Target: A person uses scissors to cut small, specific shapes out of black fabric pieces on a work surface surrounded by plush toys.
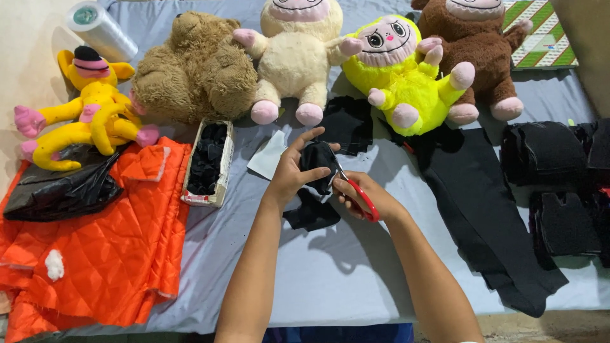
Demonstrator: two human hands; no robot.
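A: Taking the small carton (208, 164) of black pieces as the landmark, what lies left of it?

B: An orange quilted cloth (108, 248) touches its left side, with a black plastic bag (60, 190) on that cloth's far corner and a yellow plush toy (89, 111) beyond.

A: And right of the carton?

B: The person's left hand (293, 173) is near it, fingers curled around a black fabric piece (318, 166) with the index finger stretched out over the top. The piece is lifted just above the grey sheet (330, 267).

A: The other hand?

B: Further right of the carton, the right hand (363, 195) has its fingers closed through red-handled scissors (356, 190), whose blades meet the fabric's edge. How far the blades gape cannot be told.

A: Beyond that?

B: Well right of the carton, a long black fabric strip (483, 216), then stacked black cut pieces (559, 184).
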